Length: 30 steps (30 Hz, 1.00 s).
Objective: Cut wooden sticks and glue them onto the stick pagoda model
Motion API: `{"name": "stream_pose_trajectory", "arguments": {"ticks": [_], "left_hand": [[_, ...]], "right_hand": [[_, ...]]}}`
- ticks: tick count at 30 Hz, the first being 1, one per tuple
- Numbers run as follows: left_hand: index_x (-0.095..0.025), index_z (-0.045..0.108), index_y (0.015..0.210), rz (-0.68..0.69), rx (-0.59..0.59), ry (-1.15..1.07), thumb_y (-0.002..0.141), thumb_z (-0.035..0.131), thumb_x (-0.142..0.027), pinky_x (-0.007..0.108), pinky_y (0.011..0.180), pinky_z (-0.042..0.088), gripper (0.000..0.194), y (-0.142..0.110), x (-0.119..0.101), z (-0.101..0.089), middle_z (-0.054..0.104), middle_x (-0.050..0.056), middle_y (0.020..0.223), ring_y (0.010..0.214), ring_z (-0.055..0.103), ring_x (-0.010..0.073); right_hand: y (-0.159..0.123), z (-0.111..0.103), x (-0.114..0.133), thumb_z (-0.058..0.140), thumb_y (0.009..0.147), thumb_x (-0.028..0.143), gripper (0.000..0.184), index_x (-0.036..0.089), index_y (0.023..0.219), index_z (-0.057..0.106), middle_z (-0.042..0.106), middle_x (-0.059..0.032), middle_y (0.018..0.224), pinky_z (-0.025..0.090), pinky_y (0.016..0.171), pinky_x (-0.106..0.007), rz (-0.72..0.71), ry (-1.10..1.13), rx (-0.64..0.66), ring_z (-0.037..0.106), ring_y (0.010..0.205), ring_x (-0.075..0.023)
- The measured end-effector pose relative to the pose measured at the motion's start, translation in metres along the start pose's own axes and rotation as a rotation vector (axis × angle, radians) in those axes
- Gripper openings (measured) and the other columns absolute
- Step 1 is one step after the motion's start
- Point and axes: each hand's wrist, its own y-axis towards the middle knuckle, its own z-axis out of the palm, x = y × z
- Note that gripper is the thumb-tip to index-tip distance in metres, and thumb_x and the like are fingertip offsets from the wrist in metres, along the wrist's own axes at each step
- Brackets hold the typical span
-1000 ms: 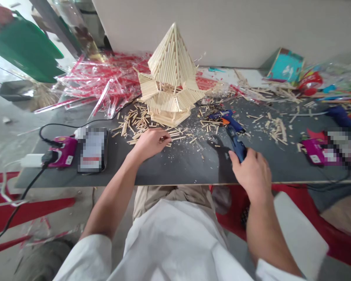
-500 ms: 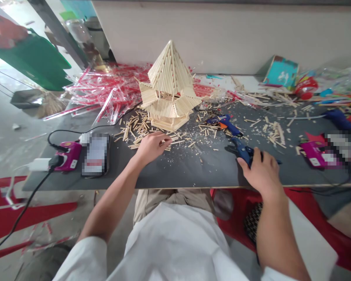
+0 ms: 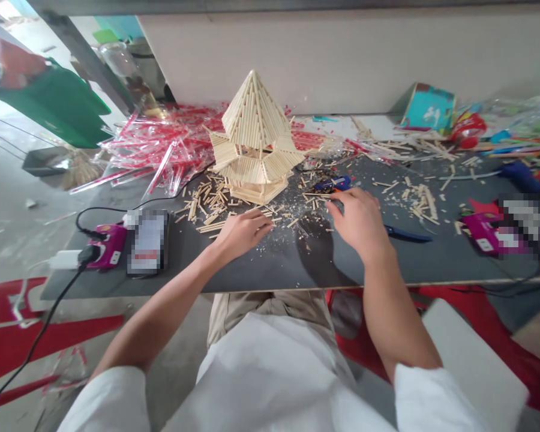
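Note:
A pagoda-like model of pale wooden sticks (image 3: pixel 261 162) stands on the dark table, with a pointed roof over a flared lower one. My left hand (image 3: pixel 243 233) rests in front of it, its fingers curled together near the tabletop; whatever they may hold is hidden. Beside that hand lie several loose sticks (image 3: pixel 210 228). My right hand (image 3: pixel 359 219) hovers right of the model, thumb and fingers apart, with no object seen in it. It partly covers a blue glue gun (image 3: pixel 335 182). Blue-handled pliers (image 3: pixel 407 234) lie partly hidden behind the right wrist.
A phone (image 3: pixel 148 243) and a purple power socket (image 3: pixel 107 246) with cables are at the left. Crumpled clear-and-red wrappers (image 3: pixel 175 141) lie behind. Stick scraps (image 3: pixel 425 204), a turquoise cup (image 3: pixel 429 109) and another purple socket (image 3: pixel 483 233) are at the right.
My right hand has let go of the pliers and moved left and away from me, toward the glue gun. My left hand has shifted slightly right, its fingers lower.

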Motion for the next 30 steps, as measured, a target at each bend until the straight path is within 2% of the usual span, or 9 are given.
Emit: {"name": "stream_pose_trajectory", "arguments": {"ticks": [2, 4, 9, 13, 16, 20, 25, 30], "left_hand": [[-0.023, 0.077, 0.108, -0.002, -0.018, 0.012, 0.105, 0.052, -0.037, 0.027, 0.072, 0.051, 0.028, 0.000, 0.007, -0.002, 0.076, 0.005, 0.104, 0.087, 0.071, 0.0156], [-0.022, 0.077, 0.105, -0.024, -0.090, 0.000, 0.104, 0.055, -0.034, 0.026, 0.071, 0.051, 0.025, 0.000, 0.015, -0.004, 0.076, 0.004, 0.101, 0.083, 0.070, 0.0146], [-0.022, 0.078, 0.098, -0.212, -0.375, -0.114, 0.099, 0.063, -0.034, 0.023, 0.066, 0.050, 0.019, -0.004, 0.028, -0.004, 0.075, 0.002, 0.091, 0.071, 0.065, 0.0110], [-0.022, 0.078, 0.094, -0.295, -0.485, -0.119, 0.097, 0.066, -0.034, 0.024, 0.069, 0.051, 0.017, -0.006, 0.030, -0.005, 0.074, 0.001, 0.087, 0.068, 0.061, 0.0105], [-0.022, 0.078, 0.095, -0.295, -0.485, -0.128, 0.096, 0.066, -0.033, 0.025, 0.069, 0.051, 0.017, -0.006, 0.030, -0.006, 0.074, 0.001, 0.086, 0.067, 0.060, 0.0104], [-0.021, 0.078, 0.096, -0.288, -0.416, -0.173, 0.097, 0.065, -0.035, 0.024, 0.068, 0.051, 0.019, -0.006, 0.029, -0.006, 0.075, 0.002, 0.089, 0.070, 0.062, 0.0111], [-0.020, 0.079, 0.097, -0.252, -0.363, -0.178, 0.096, 0.066, -0.035, 0.023, 0.067, 0.051, 0.020, -0.006, 0.028, -0.004, 0.077, 0.004, 0.093, 0.072, 0.065, 0.0113], [-0.019, 0.079, 0.097, -0.233, -0.381, -0.185, 0.096, 0.066, -0.033, 0.023, 0.063, 0.049, 0.019, -0.006, 0.025, -0.005, 0.076, 0.003, 0.091, 0.073, 0.065, 0.0112]], "right_hand": [[0.019, 0.008, 0.011, 0.052, 0.099, 0.030, 0.032, 0.014, 0.113, 0.077, 0.070, -0.0178, 0.107, 0.050, 0.093, -0.043, 0.026, -0.001, 0.030, 0.065, 0.101, -0.0318], [0.029, 0.017, 0.014, 0.051, 0.100, 0.029, 0.032, 0.014, 0.109, 0.077, 0.069, -0.0186, 0.108, 0.050, 0.089, -0.041, 0.078, -0.017, 0.063, 0.066, 0.097, -0.0303], [0.029, 0.038, 0.006, 0.050, 0.099, 0.028, 0.033, 0.017, 0.116, 0.076, 0.069, -0.0177, 0.113, 0.051, 0.085, -0.040, 0.173, -0.033, 0.071, 0.067, 0.096, -0.0299], [0.029, 0.045, -0.005, 0.050, 0.098, 0.027, 0.032, 0.016, 0.113, 0.076, 0.067, -0.0186, 0.117, 0.051, 0.089, -0.042, 0.193, -0.014, 0.040, 0.066, 0.099, -0.0301], [0.031, 0.048, -0.010, 0.053, 0.096, 0.026, 0.030, 0.013, 0.108, 0.077, 0.066, -0.0205, 0.117, 0.052, 0.090, -0.046, 0.224, -0.006, 0.030, 0.065, 0.099, -0.0315], [0.031, 0.051, -0.014, 0.055, 0.095, 0.026, 0.031, 0.011, 0.113, 0.076, 0.065, -0.0218, 0.116, 0.052, 0.090, -0.050, 0.199, 0.032, 0.011, 0.064, 0.099, -0.0331], [0.031, 0.054, -0.011, 0.052, 0.096, 0.027, 0.031, 0.012, 0.104, 0.078, 0.063, -0.0204, 0.114, 0.052, 0.085, -0.047, 0.181, 0.055, 0.009, 0.063, 0.091, -0.0290], [0.030, 0.054, -0.014, 0.058, 0.096, 0.026, 0.024, 0.014, 0.102, 0.078, 0.062, -0.0182, 0.117, 0.052, 0.088, -0.046, 0.194, 0.053, 0.049, 0.063, 0.094, -0.0286]]}}
